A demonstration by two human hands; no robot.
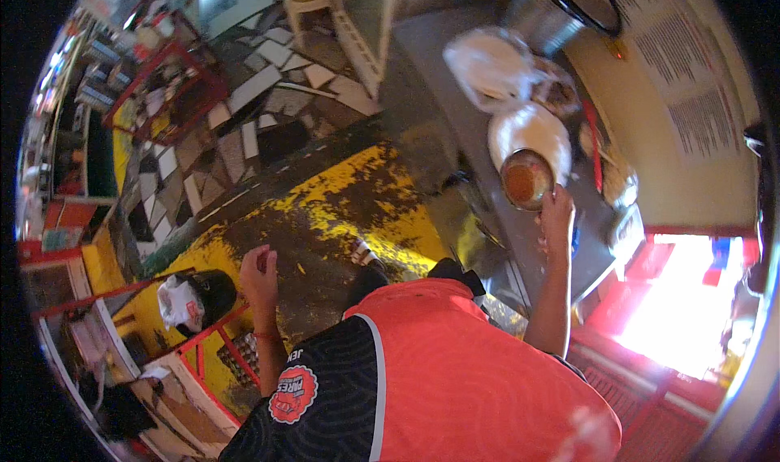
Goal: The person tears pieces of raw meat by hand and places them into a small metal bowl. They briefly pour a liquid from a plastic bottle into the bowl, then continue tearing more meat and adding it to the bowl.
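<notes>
My right hand (557, 215) grips the edge or handle of a round metal pan (528, 178) with reddish-brown contents. The pan is over the grey counter (481, 151), overlapping a rounded white object (529, 127) that may be a filled plastic bag. Beyond that lies another pale plastic bag (487, 66), with a clear bag of darker contents (556, 90) at its side. Away from the counter, my left hand (260, 273) hangs above the floor, fingers loosely curled, and I see nothing in it.
A large metal pot (548, 11) stands at the counter's far end. Against the wall sit a red stick-like object (592, 145) and a bagged item (620, 178). A black bin (213, 294) with a white bag is at left. Worn yellow paint covers the floor (341, 206).
</notes>
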